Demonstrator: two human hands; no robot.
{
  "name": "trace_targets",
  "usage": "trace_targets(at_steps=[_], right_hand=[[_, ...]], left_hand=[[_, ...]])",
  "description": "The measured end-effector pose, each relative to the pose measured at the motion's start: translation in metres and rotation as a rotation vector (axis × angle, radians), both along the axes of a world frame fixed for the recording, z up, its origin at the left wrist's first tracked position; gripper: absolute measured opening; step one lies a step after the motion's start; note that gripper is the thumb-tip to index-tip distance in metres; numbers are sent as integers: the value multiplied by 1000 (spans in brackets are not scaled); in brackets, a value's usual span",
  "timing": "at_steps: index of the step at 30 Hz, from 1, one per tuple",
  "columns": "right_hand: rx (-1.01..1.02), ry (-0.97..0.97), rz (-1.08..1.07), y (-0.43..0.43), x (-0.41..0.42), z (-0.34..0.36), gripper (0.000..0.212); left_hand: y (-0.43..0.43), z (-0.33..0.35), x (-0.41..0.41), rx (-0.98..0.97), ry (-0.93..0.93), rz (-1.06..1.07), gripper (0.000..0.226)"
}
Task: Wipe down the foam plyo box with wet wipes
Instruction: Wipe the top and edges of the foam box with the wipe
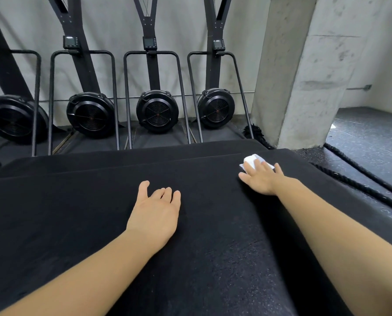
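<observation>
The black foam plyo box fills the lower part of the view, its flat top stretching away from me. My right hand lies flat near the box's far right corner, fingers straight, pressing a crumpled white wet wipe onto the top. The wipe sticks out beyond the fingertips. My left hand rests palm down on the middle of the top, with relaxed fingers and nothing under it.
A second black foam box butts against the far edge. Behind it several black ski-type machines with fan wheels stand along a grey wall. A concrete pillar rises at right; thick black ropes lie on the speckled floor.
</observation>
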State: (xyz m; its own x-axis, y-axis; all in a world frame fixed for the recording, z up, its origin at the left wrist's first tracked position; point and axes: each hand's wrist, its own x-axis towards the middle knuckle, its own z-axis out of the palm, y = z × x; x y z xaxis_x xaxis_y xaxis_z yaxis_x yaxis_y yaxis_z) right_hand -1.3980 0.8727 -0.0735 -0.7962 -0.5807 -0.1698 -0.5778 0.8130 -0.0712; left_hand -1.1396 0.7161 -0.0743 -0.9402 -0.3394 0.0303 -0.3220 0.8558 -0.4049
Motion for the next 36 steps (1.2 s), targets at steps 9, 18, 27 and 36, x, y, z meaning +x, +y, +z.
trace_targets(at_steps=[9,18,27,36], right_hand=[[12,-59,314,-2,121,1,60],[4,-51,137,7,75,7,56],[18,-45,-181,39,24,13,59],[-10,-65,32,25,133,8,67]], left_hand=[[6,4,-1,-5,0,31,56],[5,3,-2,-35,-3,37,57],[5,2,-3,-55,0,36,57],[7,3,-4,-52,0,39,54]])
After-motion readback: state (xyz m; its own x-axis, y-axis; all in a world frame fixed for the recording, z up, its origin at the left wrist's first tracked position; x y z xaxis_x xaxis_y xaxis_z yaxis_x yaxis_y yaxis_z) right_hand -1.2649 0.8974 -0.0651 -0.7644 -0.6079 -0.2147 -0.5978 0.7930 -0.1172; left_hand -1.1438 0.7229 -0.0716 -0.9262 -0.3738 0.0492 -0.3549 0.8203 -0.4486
